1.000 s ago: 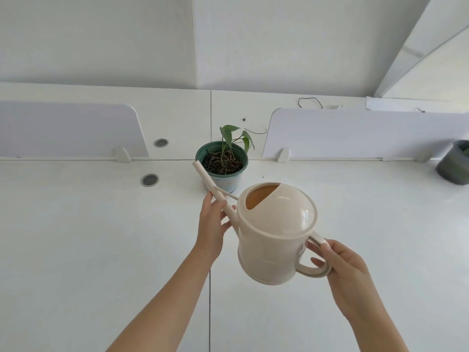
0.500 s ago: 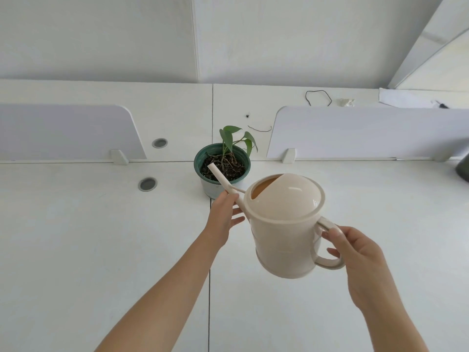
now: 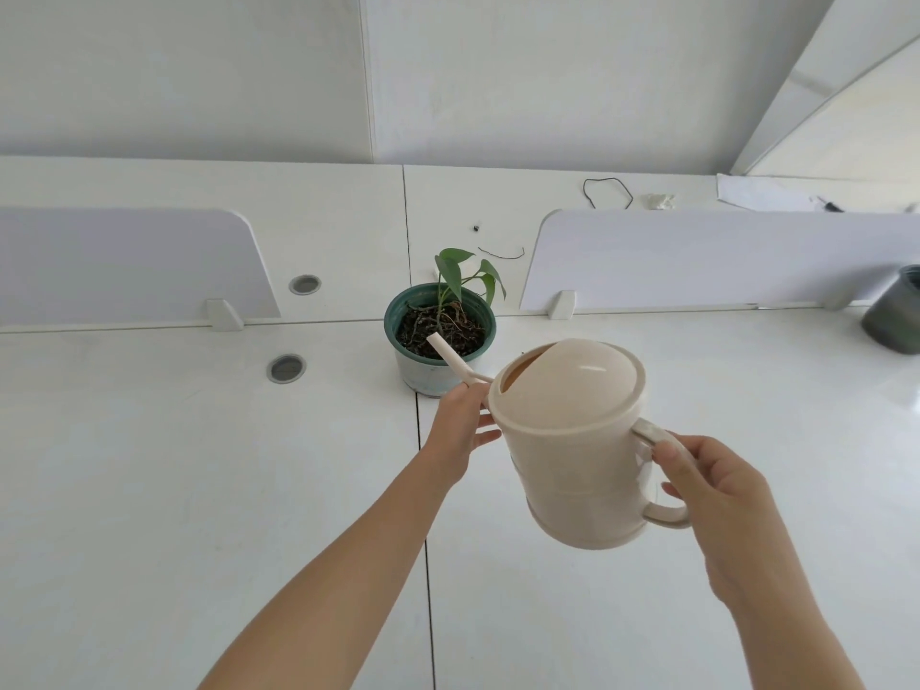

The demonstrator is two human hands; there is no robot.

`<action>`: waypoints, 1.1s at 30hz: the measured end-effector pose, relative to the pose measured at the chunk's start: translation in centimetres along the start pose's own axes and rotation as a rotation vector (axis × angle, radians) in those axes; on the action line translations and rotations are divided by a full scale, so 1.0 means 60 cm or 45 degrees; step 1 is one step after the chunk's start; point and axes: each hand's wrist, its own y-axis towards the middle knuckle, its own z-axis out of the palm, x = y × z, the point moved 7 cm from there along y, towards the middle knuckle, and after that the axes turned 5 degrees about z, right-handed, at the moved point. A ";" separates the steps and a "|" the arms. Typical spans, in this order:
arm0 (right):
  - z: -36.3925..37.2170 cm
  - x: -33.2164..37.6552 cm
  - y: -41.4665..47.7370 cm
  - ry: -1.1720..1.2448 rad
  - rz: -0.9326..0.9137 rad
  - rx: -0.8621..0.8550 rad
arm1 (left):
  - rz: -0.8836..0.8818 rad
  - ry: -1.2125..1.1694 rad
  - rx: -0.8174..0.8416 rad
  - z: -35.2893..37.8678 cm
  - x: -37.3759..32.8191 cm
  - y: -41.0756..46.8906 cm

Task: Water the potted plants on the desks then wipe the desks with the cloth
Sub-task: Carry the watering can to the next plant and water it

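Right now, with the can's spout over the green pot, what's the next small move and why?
Probably tip the watering can further forward: its spout tip sits over the green pot's soil, right hand on the handle, left hand steadying the spout, no water visible.

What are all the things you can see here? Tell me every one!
Watering can: one, beige, held in the air, spout over the green pot.
Potted plant: one, green pot, middle of the desk.
Second pot: one, dark grey, right edge.
Desk: white, across the view.
Divider panels: two, pale, along the back of the desk.
Cable holes: two, grey, left.
Wire loop: one, black, far desk.
Left hand: steadying the spout.
Right hand: gripping the can's handle.
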 end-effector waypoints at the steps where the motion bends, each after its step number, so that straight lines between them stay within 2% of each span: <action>1: -0.002 0.003 -0.002 -0.003 0.002 -0.012 | -0.008 -0.003 0.014 0.005 0.002 0.001; 21: -0.014 0.043 0.030 -0.088 -0.090 -0.171 | 0.007 -0.045 0.136 0.067 -0.028 0.048; 33: 0.031 0.013 0.009 -0.052 -0.009 -0.020 | 0.061 -0.064 0.032 -0.017 -0.021 0.016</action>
